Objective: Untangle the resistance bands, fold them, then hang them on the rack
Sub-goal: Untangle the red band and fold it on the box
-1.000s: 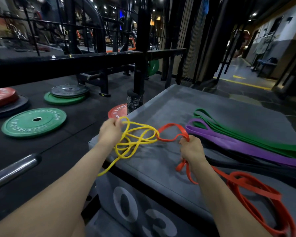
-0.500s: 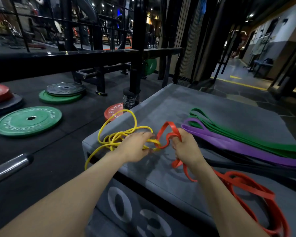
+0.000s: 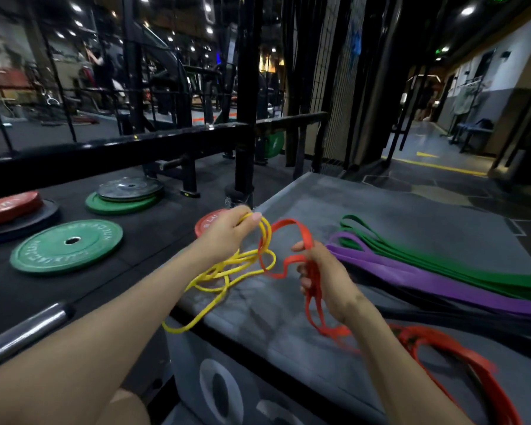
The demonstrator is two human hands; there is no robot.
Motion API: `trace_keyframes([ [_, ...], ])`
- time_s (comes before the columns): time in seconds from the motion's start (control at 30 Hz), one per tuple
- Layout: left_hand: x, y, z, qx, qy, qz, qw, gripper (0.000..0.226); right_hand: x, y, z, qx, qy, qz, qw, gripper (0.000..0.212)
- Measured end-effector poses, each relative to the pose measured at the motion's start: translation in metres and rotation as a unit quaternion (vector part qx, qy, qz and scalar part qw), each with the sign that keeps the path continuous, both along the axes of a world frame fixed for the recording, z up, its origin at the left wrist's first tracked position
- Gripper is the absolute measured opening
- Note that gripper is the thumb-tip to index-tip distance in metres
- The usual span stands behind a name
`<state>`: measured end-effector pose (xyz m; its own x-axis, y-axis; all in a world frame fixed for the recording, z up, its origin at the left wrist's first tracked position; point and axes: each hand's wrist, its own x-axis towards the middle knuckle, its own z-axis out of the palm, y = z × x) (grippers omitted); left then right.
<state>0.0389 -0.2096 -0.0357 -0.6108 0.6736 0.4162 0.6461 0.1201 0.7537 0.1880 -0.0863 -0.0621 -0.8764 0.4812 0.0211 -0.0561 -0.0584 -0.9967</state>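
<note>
Above the near left edge of the grey surface (image 3: pixel 380 210), the left hand (image 3: pixel 227 233) pinches yellow band (image 3: pixel 227 271) loops while the right hand (image 3: pixel 325 274) curls its fingers (image 3: pixel 304 282) round the interlocked orange band (image 3: pixel 292 231), apparently to part them.

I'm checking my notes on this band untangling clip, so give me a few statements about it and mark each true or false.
1. The left hand grips the yellow band. True.
2. The right hand holds the purple band. False: it holds the orange band.
3. Yellow and orange are linked. True.
4. The green band hangs on the rack. False: it lies on the grey box.
5. A green weight plate lies on the floor. True.
</note>
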Motion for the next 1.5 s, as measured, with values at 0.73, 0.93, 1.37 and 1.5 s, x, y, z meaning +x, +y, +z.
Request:
trace_keyframes([
  [0.73,-0.013,0.026,0.086,0.136,-0.190,0.088,0.968,0.030,0.011,0.018,-0.005,0.314,-0.129,-0.227,0.913,0.038],
  [0.93,-0.038,0.040,0.039,0.055,-0.056,0.145,0.986,0.034,0.007,0.024,-0.013,0.256,-0.080,-0.225,0.937,0.050],
  [1.37,0.064,0.041,-0.043,-0.035,-0.054,-0.105,0.992,0.007,0.018,0.030,-0.022,0.220,-0.027,-0.175,0.959,0.050],
  [1.5,0.095,0.044,-0.053,-0.012,-0.101,-0.176,0.979,0.006,0.036,0.024,-0.017,0.204,-0.009,-0.169,0.964,0.047],
])
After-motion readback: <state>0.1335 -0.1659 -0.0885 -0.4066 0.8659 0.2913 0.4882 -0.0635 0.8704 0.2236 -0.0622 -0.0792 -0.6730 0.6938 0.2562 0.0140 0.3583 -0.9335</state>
